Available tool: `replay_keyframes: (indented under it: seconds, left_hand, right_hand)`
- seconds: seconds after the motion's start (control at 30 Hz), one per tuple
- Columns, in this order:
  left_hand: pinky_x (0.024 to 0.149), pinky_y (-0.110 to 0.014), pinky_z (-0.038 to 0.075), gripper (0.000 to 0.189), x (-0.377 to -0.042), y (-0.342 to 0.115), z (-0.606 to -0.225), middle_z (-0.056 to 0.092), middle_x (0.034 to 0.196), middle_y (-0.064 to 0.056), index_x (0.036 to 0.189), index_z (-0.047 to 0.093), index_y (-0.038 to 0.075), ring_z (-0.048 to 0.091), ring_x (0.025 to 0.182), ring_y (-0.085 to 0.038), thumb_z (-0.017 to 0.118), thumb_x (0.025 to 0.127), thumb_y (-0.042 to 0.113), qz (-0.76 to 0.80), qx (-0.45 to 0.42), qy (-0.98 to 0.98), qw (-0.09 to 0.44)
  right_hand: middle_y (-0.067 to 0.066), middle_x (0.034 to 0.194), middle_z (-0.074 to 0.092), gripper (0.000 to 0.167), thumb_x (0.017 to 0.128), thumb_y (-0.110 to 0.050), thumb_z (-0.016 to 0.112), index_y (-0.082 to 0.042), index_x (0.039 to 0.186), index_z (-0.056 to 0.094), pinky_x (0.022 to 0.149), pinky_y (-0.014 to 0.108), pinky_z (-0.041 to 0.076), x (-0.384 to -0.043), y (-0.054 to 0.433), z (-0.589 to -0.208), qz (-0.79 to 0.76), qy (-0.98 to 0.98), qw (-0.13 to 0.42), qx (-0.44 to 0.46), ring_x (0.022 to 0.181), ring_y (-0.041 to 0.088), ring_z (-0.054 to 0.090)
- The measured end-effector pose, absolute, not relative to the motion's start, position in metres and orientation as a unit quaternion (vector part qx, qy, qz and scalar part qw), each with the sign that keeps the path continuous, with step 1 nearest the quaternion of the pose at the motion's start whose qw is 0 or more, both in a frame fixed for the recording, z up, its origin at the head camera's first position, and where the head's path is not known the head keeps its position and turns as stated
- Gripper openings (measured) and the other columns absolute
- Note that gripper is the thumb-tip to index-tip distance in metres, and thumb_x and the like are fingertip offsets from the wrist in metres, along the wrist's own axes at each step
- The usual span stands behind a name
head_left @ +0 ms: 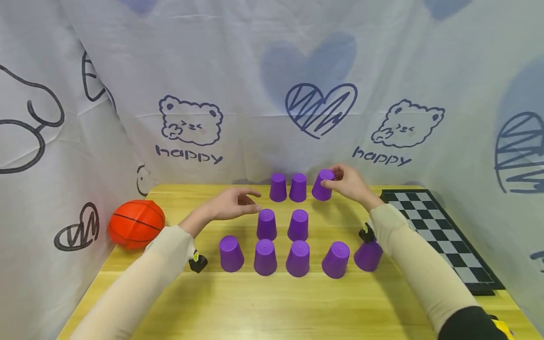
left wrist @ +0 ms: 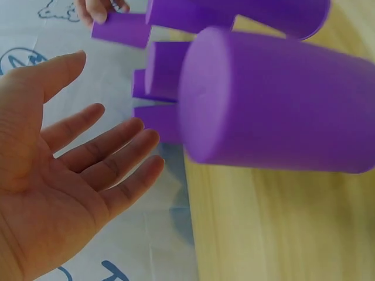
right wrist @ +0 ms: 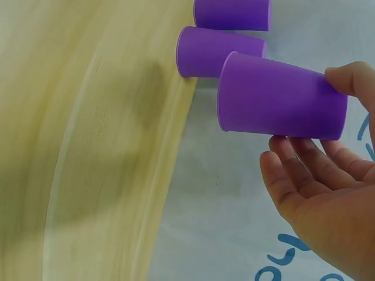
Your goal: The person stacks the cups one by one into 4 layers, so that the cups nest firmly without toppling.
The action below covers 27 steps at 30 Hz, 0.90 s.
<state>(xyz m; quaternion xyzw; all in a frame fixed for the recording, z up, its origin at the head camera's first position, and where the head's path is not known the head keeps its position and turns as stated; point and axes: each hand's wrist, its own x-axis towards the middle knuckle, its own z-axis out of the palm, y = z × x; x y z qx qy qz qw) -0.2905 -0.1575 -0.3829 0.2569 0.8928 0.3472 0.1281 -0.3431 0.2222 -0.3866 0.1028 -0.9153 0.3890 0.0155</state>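
Note:
At the back right, my right hand [head_left: 349, 184] pinches a purple cup [head_left: 321, 186] between thumb and fingers. This cup [right wrist: 278, 96] is mouth-down and slightly tilted, gripped near its narrow base. Beside it, two more upturned cups, one at the left [head_left: 278, 187] and one at the right [head_left: 298, 188], stand in the back row. My left hand [head_left: 229, 204] hovers over the left side with fingers loosely spread and nothing in it, its palm [left wrist: 64, 205] bare. Its thumb is right by the top of the left middle-row cup [head_left: 266, 225]; another cup [head_left: 298, 225] stands to its right.
Several upturned purple cups form a front row from the left cup [head_left: 231, 255] to one [head_left: 368, 256] partly behind my right wrist. A red ball [head_left: 136, 224] sits at the table's left edge. A black-and-white checkered board [head_left: 437, 236] lies at right. Printed cloth [head_left: 255, 141] hangs behind.

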Motion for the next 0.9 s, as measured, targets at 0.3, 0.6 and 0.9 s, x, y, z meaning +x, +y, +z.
replay_keyframes:
  seconds: [0.3,0.6,0.9]
  left_hand:
    - [0.101,-0.046,0.06,0.062,-0.274,-0.158,-0.397,0.07,0.135,-0.023,0.151,0.055,0.01,0.071,0.122,-0.035,0.074,0.099,0.038,0.361,0.259,0.888,0.123]
    - [0.1,-0.045,0.061,0.067,-0.276,-0.147,-0.405,0.066,0.139,-0.025,0.153,0.053,0.009,0.07,0.122,-0.038,0.076,0.097,0.038,0.355,0.265,0.889,0.117]
    - [0.1,-0.041,0.061,0.063,-0.278,-0.138,-0.402,0.068,0.139,-0.02,0.152,0.055,0.011,0.072,0.12,-0.035,0.076,0.098,0.036,0.336,0.273,0.892,0.127]
  right_hand:
    - [0.027,0.125,0.066,0.051,0.094,-0.023,0.076,0.007,0.132,0.06,0.096,0.041,0.056,-0.362,0.221,-0.399,0.399,-0.912,0.014,0.096,0.115,0.037,0.063]
    - [0.032,0.134,0.063,0.055,0.095,-0.023,0.075,0.01,0.136,0.058,0.109,0.053,0.052,-0.379,0.219,-0.414,0.405,-0.911,-0.004,0.072,0.125,0.043,0.06]
    - [0.036,0.134,0.062,0.056,0.093,-0.02,0.076,0.012,0.135,0.057,0.108,0.052,0.053,-0.381,0.212,-0.425,0.404,-0.913,-0.009,0.064,0.125,0.046,0.061]
